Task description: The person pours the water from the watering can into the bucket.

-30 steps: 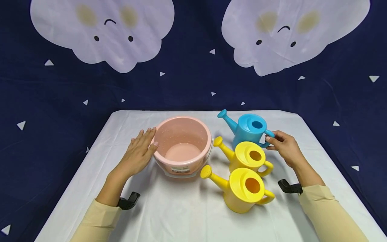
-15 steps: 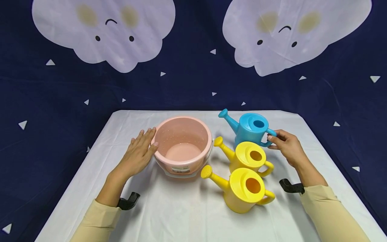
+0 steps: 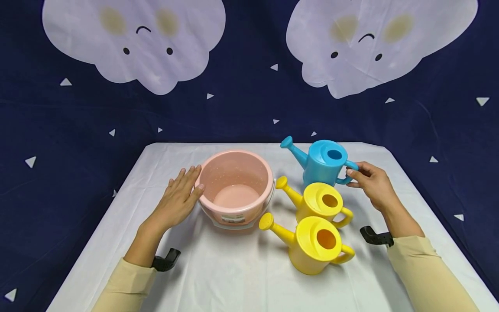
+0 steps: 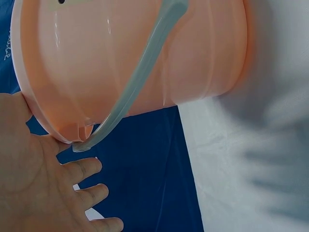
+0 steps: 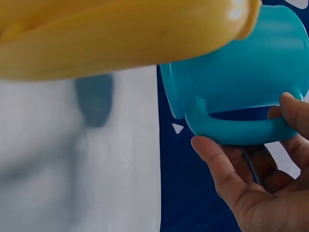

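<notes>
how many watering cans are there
3: the blue can, its handle in the right hand; the middle yellow can, between the other two; and the front yellow can, nearest the person. All are right of the bucket; none looks hidden.

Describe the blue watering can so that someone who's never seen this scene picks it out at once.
On the white table, find the pink bucket. To its right, look for the blue can, farthest of the three cans, its handle held by the right hand. Only it is blue: the middle can and the nearest can are yellow.
</notes>
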